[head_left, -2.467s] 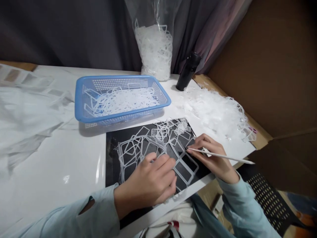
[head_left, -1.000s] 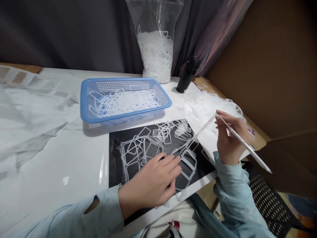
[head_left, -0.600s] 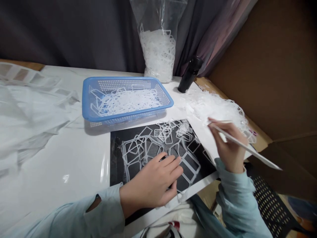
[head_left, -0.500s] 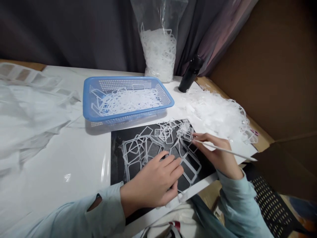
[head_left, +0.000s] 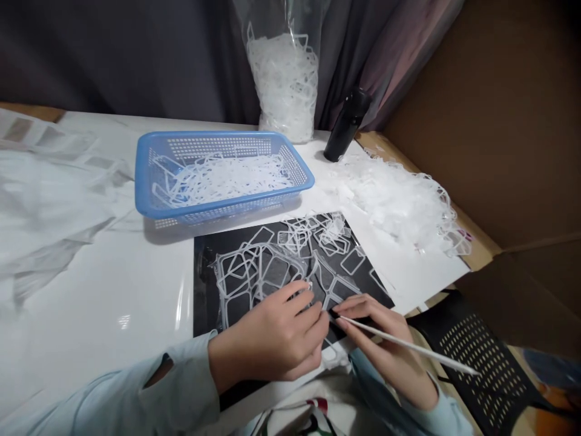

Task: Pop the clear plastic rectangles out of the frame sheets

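My left hand (head_left: 276, 330) is closed, its fingers curled over a sheet of joined white plastic frames (head_left: 229, 306) on a black mat (head_left: 206, 242). A scrap of clear plastic shows at its index finger, but what lies under the fingers is hidden. Close to its right, my right hand (head_left: 385, 345) grips a thin white stick (head_left: 422, 350) between thumb and fingers. Its dark end points at the left fingers; its pale end slants down to the right. Loose white plastic frames (head_left: 295, 236) lie in a tangle along the mat's far edge.
Behind the mat stands a blue basket (head_left: 143, 163) holding many frames. A clear bag of frames (head_left: 285, 85) and a black bottle (head_left: 347, 124) are farther back. White frames are heaped (head_left: 399, 200) at right, translucent sheets (head_left: 49, 200) at left. A black chair (head_left: 481, 351) stands right.
My right hand has moved from the loose frames at the mat's far right down toward me, beside my left hand, still with the stick. My left hand has stayed about in place.
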The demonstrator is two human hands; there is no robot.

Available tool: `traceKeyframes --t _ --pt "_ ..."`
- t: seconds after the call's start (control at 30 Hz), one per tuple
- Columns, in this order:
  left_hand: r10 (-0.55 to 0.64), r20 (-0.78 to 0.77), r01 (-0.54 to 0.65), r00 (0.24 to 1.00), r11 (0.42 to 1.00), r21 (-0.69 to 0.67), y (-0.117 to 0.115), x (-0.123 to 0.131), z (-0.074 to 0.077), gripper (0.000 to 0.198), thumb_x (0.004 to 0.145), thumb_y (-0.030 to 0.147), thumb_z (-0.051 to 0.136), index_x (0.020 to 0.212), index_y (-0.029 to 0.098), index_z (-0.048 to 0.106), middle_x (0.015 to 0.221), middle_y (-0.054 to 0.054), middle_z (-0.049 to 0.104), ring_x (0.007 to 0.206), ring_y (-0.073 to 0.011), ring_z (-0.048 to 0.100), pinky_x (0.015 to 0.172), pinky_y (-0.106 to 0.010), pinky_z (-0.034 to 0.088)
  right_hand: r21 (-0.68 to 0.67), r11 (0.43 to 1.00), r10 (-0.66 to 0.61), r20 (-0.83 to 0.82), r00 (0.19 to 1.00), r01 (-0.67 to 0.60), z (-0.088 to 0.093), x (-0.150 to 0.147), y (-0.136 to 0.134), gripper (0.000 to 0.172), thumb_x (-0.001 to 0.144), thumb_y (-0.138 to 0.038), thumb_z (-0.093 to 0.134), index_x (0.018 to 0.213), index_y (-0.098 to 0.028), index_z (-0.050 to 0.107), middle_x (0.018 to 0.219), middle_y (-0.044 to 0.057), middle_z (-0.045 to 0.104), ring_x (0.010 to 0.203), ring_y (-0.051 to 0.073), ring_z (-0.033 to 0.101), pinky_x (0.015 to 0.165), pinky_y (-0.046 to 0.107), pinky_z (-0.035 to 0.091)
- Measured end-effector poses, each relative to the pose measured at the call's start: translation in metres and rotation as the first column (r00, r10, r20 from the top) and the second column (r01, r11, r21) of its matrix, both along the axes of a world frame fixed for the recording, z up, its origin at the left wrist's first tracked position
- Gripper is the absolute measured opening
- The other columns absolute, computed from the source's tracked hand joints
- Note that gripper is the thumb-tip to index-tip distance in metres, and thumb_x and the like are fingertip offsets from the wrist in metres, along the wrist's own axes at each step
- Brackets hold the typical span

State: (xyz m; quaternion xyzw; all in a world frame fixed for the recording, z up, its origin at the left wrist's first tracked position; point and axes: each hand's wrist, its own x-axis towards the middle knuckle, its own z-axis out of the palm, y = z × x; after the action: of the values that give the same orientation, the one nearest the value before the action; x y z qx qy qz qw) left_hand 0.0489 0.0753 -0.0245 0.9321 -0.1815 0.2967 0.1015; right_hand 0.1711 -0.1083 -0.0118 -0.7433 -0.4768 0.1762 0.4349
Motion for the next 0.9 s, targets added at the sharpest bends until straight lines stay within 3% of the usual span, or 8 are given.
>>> traceKeyframes --t 0.2,0.43,0.63,0.9 --pt "0.003 0.004 -0.003 1.000 0.999 0.035 -0.001 -0.002 0.000 0.018 0.088 0.020 0.055 0.093 0.013 0.071 0.084 -0.008 0.072 0.085 -0.0221 0.065 0.089 -0.040 0.052 0.058 0.997 -0.046 0.064 0.997 0.042 -0.009 -0.010 0.002 0.005 0.092 -0.017 0.063 0.092 -0.022 0.065 0.097 0.007 0.072 0.094 0.021 0.068 0.085 0.035 0.054" --pt "0.008 0.010 -0.008 1.000 1.000 0.007 -0.001 -0.005 -0.003 0.021 0.088 0.019 0.053 0.093 0.013 0.072 0.090 -0.008 0.074 0.089 -0.0230 0.067 0.088 -0.039 0.054 0.039 0.997 -0.071 0.106 0.992 0.067 -0.011 -0.007 0.001 0.005 0.091 -0.018 0.065 0.090 -0.023 0.064 0.099 0.004 0.072 0.094 0.019 0.069 0.085 0.033 0.055" --pt "0.001 -0.102 -0.003 0.995 1.000 -0.017 0.001 -0.001 -0.001 0.033 0.089 0.020 0.051 0.114 0.005 0.067 0.109 -0.013 0.072 0.101 -0.0253 0.064 0.094 -0.040 0.049 0.031 0.996 -0.088 0.252 0.964 0.083 -0.008 0.016 -0.001 0.004 0.092 -0.020 0.064 0.094 -0.024 0.064 0.103 0.005 0.074 0.106 0.023 0.069 0.107 0.047 0.045" --pt "0.016 -0.212 -0.015 0.977 1.000 0.007 0.002 0.001 0.001 0.031 0.090 0.024 0.052 0.117 0.012 0.064 0.112 -0.012 0.070 0.104 -0.0258 0.061 0.096 -0.042 0.044 0.051 0.995 -0.092 0.176 0.980 0.085 -0.004 0.007 -0.001 0.003 0.092 -0.020 0.064 0.089 -0.022 0.065 0.095 0.007 0.072 0.094 0.023 0.069 0.083 0.038 0.056"
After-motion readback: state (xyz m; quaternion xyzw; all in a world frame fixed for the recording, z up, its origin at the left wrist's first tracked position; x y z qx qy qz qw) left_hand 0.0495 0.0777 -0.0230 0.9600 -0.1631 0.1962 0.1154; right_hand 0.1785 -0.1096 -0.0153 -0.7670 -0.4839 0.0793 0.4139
